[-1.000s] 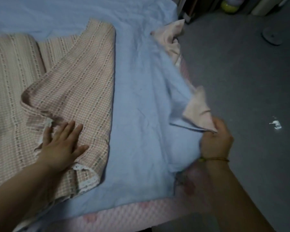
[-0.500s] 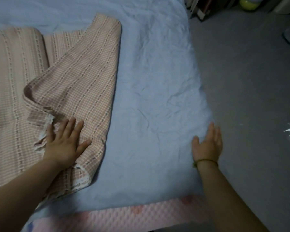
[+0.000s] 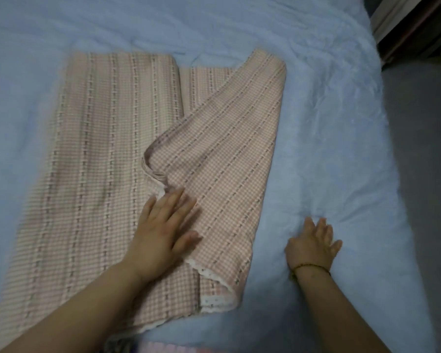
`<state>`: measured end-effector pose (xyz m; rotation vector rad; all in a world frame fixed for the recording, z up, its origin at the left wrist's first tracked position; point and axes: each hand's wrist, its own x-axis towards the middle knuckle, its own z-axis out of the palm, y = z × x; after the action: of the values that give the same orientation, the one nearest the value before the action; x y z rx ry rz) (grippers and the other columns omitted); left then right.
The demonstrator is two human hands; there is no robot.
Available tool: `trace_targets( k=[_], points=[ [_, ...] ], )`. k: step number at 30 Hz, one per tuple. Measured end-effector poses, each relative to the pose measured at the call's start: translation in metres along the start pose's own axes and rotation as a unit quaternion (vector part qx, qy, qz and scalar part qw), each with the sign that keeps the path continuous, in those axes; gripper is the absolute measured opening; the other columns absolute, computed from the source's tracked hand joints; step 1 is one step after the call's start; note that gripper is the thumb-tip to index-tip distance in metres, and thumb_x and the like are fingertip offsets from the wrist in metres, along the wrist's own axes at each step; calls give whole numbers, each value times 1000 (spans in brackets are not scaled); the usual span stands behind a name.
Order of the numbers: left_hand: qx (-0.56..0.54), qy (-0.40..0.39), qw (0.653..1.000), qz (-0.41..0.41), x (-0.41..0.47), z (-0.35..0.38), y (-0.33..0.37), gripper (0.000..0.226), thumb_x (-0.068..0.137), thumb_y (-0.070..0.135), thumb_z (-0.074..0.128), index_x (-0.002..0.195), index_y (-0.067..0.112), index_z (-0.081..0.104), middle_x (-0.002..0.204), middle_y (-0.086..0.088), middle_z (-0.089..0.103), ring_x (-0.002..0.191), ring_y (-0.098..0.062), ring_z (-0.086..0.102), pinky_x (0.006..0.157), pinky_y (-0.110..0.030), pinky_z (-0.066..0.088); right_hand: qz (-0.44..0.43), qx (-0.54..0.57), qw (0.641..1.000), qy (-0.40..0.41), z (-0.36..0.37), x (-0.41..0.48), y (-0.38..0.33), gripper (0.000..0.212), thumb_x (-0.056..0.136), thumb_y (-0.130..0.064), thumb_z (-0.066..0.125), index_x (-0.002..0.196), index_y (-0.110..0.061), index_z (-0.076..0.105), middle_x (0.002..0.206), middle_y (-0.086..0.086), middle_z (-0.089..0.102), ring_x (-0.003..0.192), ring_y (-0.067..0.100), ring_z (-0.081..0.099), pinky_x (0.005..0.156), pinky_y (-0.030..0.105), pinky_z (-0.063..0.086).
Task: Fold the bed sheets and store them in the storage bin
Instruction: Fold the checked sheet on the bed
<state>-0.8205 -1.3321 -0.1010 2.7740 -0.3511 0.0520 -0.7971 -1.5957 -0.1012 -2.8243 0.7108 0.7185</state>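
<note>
Head view: one wide frame looking down at a bed, both forearms reaching in from the bottom edge.
Count: two sheets, two hands, one bracelet (no storage bin in the frame).
Light blue sheet [image 3: 323, 138]: the largest thing, spread flat and creased over the bed, reaching the top and left edges of the frame and dropping off along the right side.
Pink checked sheet [image 3: 94, 174]: lies on top of the blue one, left of centre. Its long axis runs from the near edge of the bed away toward the top of the frame, and its woven stripes run the same way.
Folded flap [image 3: 222, 159]: the right part of the checked sheet is turned over onto itself; its stripes slant, lower right to upper left, and its far corner points up and to the right. A white lace trim [image 3: 214, 278] shows along its near edge.
Floor [image 3: 423, 174]: grey, to the right of the bed, with dark furniture in the upper right corner (details blurred).
Left hand [image 3: 163, 230]: open and flat, fingers spread, palm down on the checked sheet where the flap's edge meets the layer beneath; it grips nothing.
Right hand [image 3: 313, 243]: open, palm down, pressing the blue sheet just right of the checked one, apart from it.
Bracelet [image 3: 308, 266]: thin, dark-beaded, on the right wrist.
</note>
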Motion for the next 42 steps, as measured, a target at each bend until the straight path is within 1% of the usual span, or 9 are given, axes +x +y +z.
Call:
trace_targets(
  k=[8, 14, 20, 23, 26, 33, 35, 38, 42],
  points=[
    [25, 34, 972, -233, -20, -46, -117, 83, 87, 67, 10, 138, 9, 40, 143, -23, 38, 134, -31, 30, 106, -44, 10, -262, 241, 933, 58, 1, -67, -190, 78, 78, -46, 33, 146, -11, 18, 155, 9, 13, 143, 21, 7, 116, 34, -2],
    [14, -102, 930, -354, -17, -39, -168, 99, 59, 72, -4, 148, 30, 0, 157, -1, -9, 144, -19, -10, 112, -44, -7, -282, -42, 955, -82, 47, -76, -267, 99, 80, -70, 40, 144, -25, -20, 149, 8, -33, 134, 31, -35, 97, 57, -28],
    [-12, -98, 938, -333, -17, -30, -174, 102, 55, 72, -7, 147, 29, -5, 156, -3, -11, 143, -19, -13, 108, -36, -16, -260, -51, 964, -20, 53, -73, -272, 76, 92, -49, 39, 148, -24, -6, 154, 8, -18, 140, 31, -21, 107, 57, -15],
    [-3, -113, 934, -338, -16, -32, -172, 84, 78, 74, 9, 147, 30, -7, 156, -3, -14, 143, -19, -15, 110, -39, -16, -273, 44, 961, 19, 43, -66, -262, 54, 97, -24, 39, 146, -19, 18, 154, 6, 18, 140, 21, 15, 115, 36, 12],
    [2, -137, 928, -346, -13, -39, -169, 72, 92, 58, 28, 148, 30, -7, 156, -3, -16, 143, -19, -16, 112, -43, -12, -267, 154, 951, 34, 20, -57, -238, 39, 99, -13, 33, 136, -19, 43, 127, 2, 53, 100, 11, 46, 78, 13, 29],
    [-51, -76, 973, -211, -19, -49, -100, 95, 69, 75, 4, 147, 23, 18, 156, -7, 5, 144, -23, 2, 106, -32, -16, -126, 387, 896, 176, -41, -51, -150, 23, 89, 7, 42, 93, -8, 58, 69, -9, 49, 71, 12, 48, 51, 2, 33],
    [-42, -142, 978, -145, -21, -38, -68, 108, 61, 84, -15, 146, 25, 14, 152, 0, 3, 143, -18, 6, 105, -34, -14, -86, 422, 875, 223, -64, -45, -109, 18, 88, 7, 45, 93, -1, 61, 81, 1, 57, 84, 15, 47, 54, 7, 33],
    [29, -215, 971, -97, -21, -18, -45, 89, 88, 66, -5, 123, 16, 60, 130, -16, 54, 115, -36, 56, 97, -45, 18, -2, 397, 870, 292, -85, -28, -34, 25, 85, -2, 48, 100, 14, 59, 102, 22, 62, 94, 23, 53, 70, 23, 35],
    [82, -233, 966, -79, -26, -2, -47, 81, 92, 61, 4, 116, 14, 65, 118, -21, 62, 104, -41, 61, 92, -60, 35, 142, 332, 892, 271, -81, -6, 53, 34, 86, -7, 45, 110, 15, 55, 115, 34, 56, 107, 43, 53, 90, 42, 41]
  ],
)
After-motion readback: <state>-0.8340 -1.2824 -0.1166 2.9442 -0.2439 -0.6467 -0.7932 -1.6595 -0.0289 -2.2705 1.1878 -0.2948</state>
